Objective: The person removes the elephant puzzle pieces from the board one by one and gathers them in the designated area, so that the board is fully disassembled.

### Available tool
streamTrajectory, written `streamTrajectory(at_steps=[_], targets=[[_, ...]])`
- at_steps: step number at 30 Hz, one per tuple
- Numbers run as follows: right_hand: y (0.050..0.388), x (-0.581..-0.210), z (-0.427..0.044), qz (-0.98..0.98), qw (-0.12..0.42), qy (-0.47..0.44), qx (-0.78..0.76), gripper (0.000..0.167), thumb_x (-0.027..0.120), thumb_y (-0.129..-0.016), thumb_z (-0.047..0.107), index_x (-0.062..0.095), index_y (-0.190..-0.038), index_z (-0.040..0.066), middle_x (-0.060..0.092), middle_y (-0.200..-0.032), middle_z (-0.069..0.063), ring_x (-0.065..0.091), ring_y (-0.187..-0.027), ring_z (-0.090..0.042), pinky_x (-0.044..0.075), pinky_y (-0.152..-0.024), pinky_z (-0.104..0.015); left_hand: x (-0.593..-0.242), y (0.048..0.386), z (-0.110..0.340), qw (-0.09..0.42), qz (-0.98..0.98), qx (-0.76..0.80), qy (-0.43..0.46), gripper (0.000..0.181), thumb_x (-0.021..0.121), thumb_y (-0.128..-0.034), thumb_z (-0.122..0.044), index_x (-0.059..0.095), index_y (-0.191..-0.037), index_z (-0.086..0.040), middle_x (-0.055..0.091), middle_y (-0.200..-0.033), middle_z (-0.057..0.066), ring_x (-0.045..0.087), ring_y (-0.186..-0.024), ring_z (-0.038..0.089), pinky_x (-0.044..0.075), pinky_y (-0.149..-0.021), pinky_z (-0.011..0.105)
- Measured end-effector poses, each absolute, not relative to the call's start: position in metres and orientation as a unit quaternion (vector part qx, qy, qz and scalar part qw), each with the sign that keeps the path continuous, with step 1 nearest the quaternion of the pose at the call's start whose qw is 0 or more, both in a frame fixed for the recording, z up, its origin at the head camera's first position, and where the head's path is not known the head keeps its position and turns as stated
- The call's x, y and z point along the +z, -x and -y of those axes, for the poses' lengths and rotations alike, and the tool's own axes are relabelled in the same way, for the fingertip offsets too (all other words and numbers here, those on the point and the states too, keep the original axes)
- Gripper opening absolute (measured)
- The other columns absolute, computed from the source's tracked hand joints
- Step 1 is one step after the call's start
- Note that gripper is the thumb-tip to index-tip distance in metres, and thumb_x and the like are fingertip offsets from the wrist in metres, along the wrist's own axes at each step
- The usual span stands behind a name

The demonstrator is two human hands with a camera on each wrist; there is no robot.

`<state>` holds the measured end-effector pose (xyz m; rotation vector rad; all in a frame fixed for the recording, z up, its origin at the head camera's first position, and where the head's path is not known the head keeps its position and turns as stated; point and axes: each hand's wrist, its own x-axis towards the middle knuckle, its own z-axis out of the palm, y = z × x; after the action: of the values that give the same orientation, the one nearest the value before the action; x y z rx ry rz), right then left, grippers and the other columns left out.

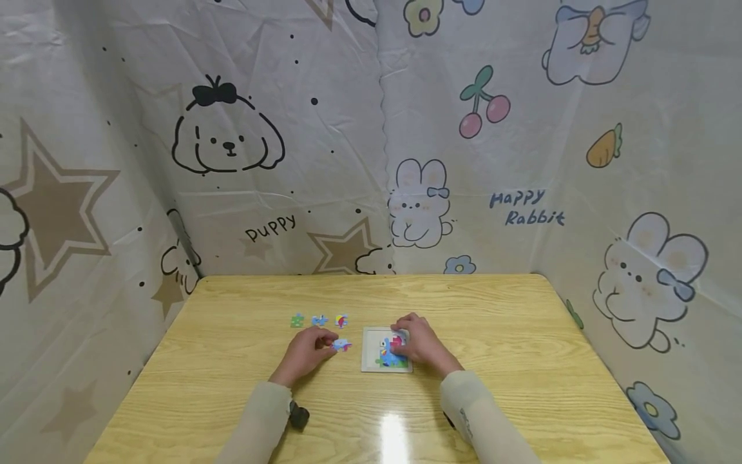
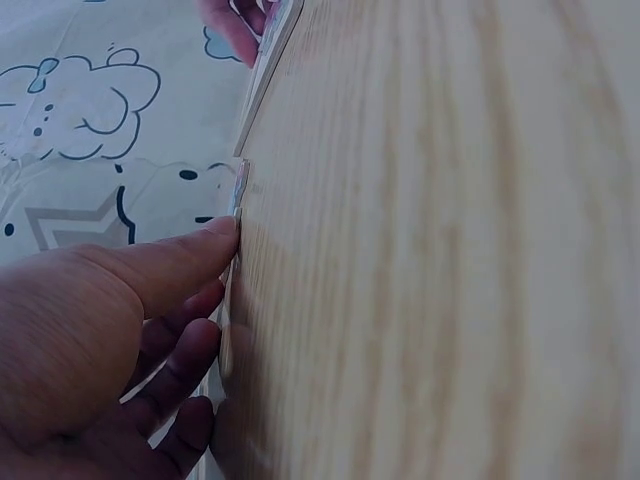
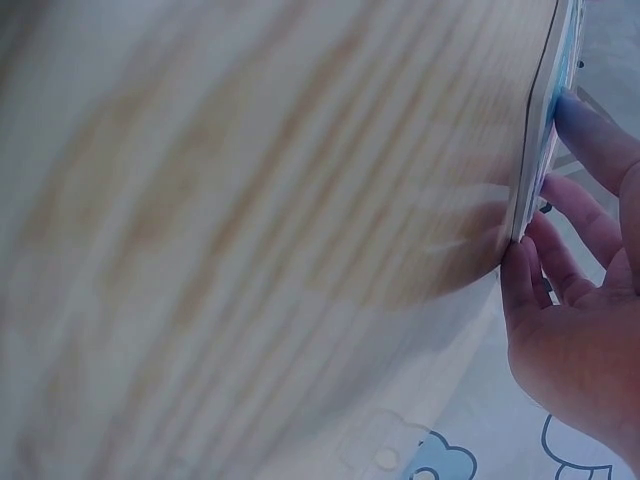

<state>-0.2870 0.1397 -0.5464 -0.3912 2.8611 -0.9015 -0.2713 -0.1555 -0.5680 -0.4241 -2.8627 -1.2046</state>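
My left hand [image 1: 304, 353] bends over a blue and pink puzzle piece [image 1: 342, 345] on the table and pinches its left edge. In the left wrist view, the thumb [image 2: 215, 240] rests against the thin piece, with the other fingers curled beneath. My right hand [image 1: 426, 345] reaches over the right side of a white puzzle tray [image 1: 364, 354]. Its thumb and fingers grip a pink piece [image 1: 398, 339] in the tray from two sides. Joined blue and green pieces [image 1: 391, 361] lie below it, partly covered by the hand. The right wrist view shows fingertips [image 3: 512, 255] at the tray's edge.
Three loose pieces lie in a row behind the left hand: a green one [image 1: 297, 320], a blue one [image 1: 319, 320] and a multicoloured one [image 1: 341, 320]. Patterned cloth [image 1: 324, 129] encloses the wooden table [image 1: 493, 309] at the back and sides.
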Motion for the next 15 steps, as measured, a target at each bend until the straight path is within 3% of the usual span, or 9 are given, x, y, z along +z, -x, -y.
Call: streamTrajectory(at_steps=[15], targets=[[0.2853,-0.5464,-0.1407,-0.943,0.058,0.132,-0.299,0.047,0.085,-0.087,0.022,0.071,-0.129,0.007,0.057,-0.139,-0.015,0.05,-0.127,-0.036,0.044,-0.112,-0.053,-0.568,0.2719,0.156,0.002,0.91,-0.396,0.123,0.021,0.08,-0.0905,-0.01,0.077,-0.111,-0.011,0.072,-0.101,-0.001,0.064,-0.091,0.012,0.053,-0.083,0.031]])
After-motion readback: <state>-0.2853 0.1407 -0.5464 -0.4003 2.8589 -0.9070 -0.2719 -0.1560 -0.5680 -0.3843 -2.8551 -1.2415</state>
